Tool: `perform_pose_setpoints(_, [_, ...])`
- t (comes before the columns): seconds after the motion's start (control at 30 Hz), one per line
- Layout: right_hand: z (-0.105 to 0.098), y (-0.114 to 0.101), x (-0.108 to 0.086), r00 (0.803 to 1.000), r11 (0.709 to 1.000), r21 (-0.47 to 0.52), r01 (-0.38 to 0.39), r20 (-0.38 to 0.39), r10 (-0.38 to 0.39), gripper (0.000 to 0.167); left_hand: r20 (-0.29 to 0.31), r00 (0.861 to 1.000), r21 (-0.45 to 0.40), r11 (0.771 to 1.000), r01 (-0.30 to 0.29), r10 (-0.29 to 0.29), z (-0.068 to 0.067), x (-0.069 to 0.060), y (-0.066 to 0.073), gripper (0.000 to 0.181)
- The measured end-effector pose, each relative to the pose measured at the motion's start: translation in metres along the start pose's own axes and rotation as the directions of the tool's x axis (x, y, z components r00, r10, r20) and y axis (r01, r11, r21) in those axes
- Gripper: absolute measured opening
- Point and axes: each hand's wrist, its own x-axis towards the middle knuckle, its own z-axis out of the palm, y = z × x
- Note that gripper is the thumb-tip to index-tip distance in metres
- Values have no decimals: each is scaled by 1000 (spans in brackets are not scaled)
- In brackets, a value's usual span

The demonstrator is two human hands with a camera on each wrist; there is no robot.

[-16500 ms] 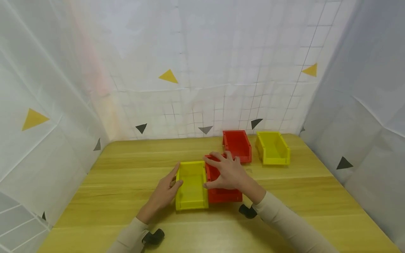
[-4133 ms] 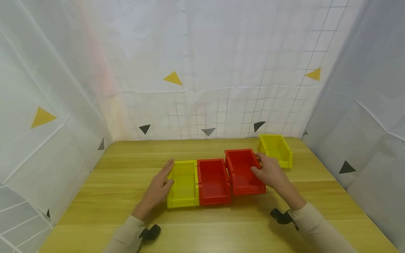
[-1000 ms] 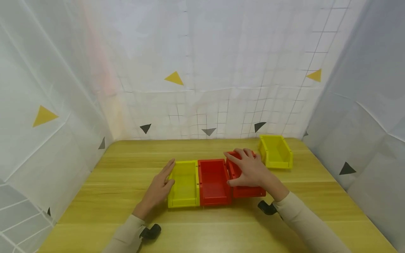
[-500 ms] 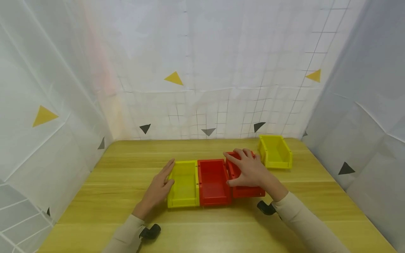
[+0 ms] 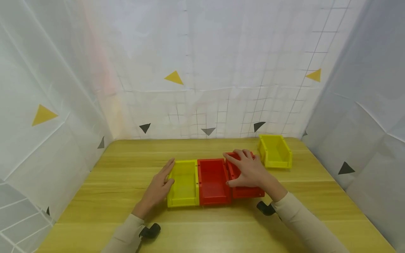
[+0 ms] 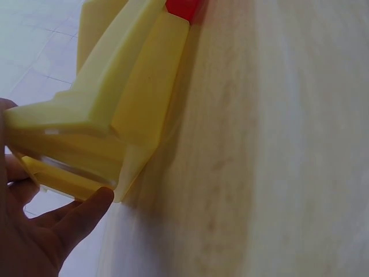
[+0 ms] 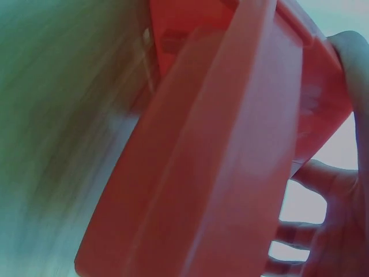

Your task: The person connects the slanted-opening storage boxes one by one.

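Side by side on the wooden table stand a yellow storage bin (image 5: 184, 183) and a red storage bin (image 5: 215, 182), their walls touching. My left hand (image 5: 157, 188) holds the yellow bin's left wall, thumb at the rim and fingers along the outside. A second red bin (image 5: 249, 192) stands at the right end of the row, set slightly farther back and a little askew. My right hand (image 5: 250, 171) spans this bin from above, thumb on its left wall and fingers toward its back, hiding much of the inside. In the right wrist view, the red bin's wall (image 7: 202, 167) fills the middle.
Another yellow bin (image 5: 275, 153) stands at the back right, just behind the right-hand red bin. White sheeting (image 5: 202, 70) with triangle marks closes off the back and both sides of the table (image 5: 133, 168). A black wrist camera (image 5: 265, 208) sits under each forearm.
The second red bin has come from the back to the row's right end. My right hand has shifted from its right wall to span it. Almost nothing moves in the last second.
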Motion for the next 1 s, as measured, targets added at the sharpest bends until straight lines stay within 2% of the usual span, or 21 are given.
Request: perform_pose_setpoints(1.0, [2,-1,-1,1000,1000,11,7,10,-7,102,-2,1000,11,1000,-12,12,0,0,0,68])
